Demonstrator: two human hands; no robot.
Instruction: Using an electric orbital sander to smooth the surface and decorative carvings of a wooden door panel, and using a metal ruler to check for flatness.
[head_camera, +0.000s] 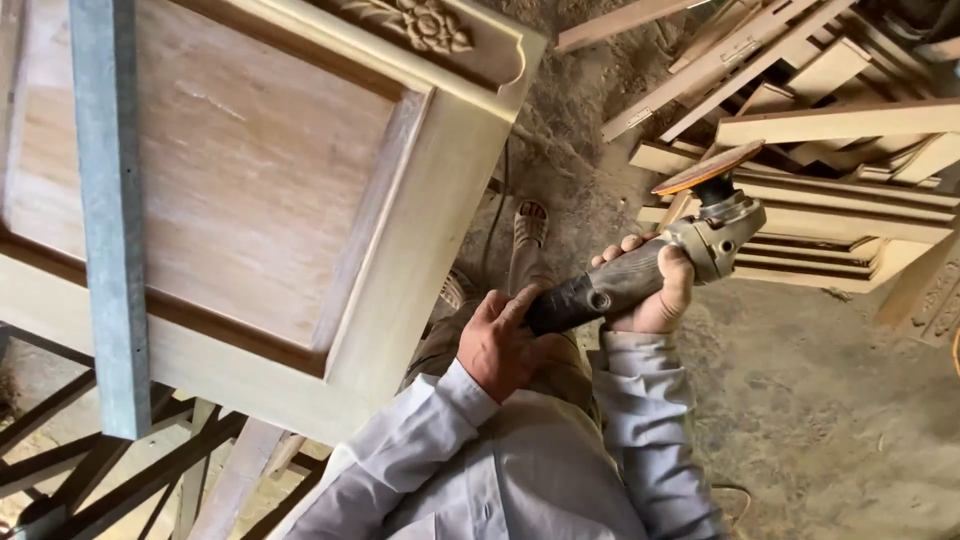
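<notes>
View from above, looking down a person's chest and pale long-sleeved shirt (520, 470) to a dusty workshop floor (820, 400). Both hands hold an angle grinder (650, 265) at chest height, out over the floor and clear of any wood. The right hand (655, 290) is wrapped fully around the grey middle of the tool's body, fingers closed tight over it. The left hand (497, 345) closes on the dark rear end of the handle, its forefinger stretched along the casing. The tool points up and to the right, and its sanding disc (708, 167), brownish and tilted, sits at the far end above the metal head.

To the left, just beside the hands, a large pale wooden door panel (250, 180) lies on a stand, with a recessed centre and a carved flower (425, 25) on its far edge. A grey metal bar (110, 220) crosses over the panel. At far right is a stack of moulded wooden pieces (830, 200). A sandalled foot (530, 225) shows on the floor below the tool.
</notes>
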